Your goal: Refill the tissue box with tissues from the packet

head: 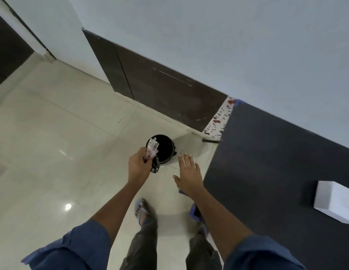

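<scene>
Both hands reach forward over the pale tiled floor (62, 133), well apart from each other. Left hand (137, 166) is closed in a fist around a crumpled plastic packet (152, 151): clear film with red print sticks up out of the grip, and a black printed end hangs down below the knuckles. The packet looks flat and scrunched; whether any tissues remain inside cannot be told. Right hand (189, 172) is empty, palm down, fingers spread and slightly curled, touching nothing, just off the near left edge of the dark desk (277, 162).

Below the arms, rolled blue sleeves (76, 248) cover the upper forearms, and grey trousers (148, 240) run down to two feet in blue flip-flop sandals (141, 210) planted on the tiles, the right one partly hidden by the right forearm.

On the desk, by its right side and cut off by the frame border, lies the white tissue box (333, 201), lying flat and well apart from both hands. Its opening cannot be made out from here.

Just beyond the left hand stands a round black waste bin (166, 148) on the floor, open at the top, its inside dark. The upper end of the packet overlaps the bin's left rim in this view; it appears to be held above the mouth rather than inside.

Farther off, a strip of white cloth or paper with red marks (220, 121) runs along the far left edge of the desk. Behind it a dark brown panel (160, 88) lines the foot of the light grey wall (228, 36).
</scene>
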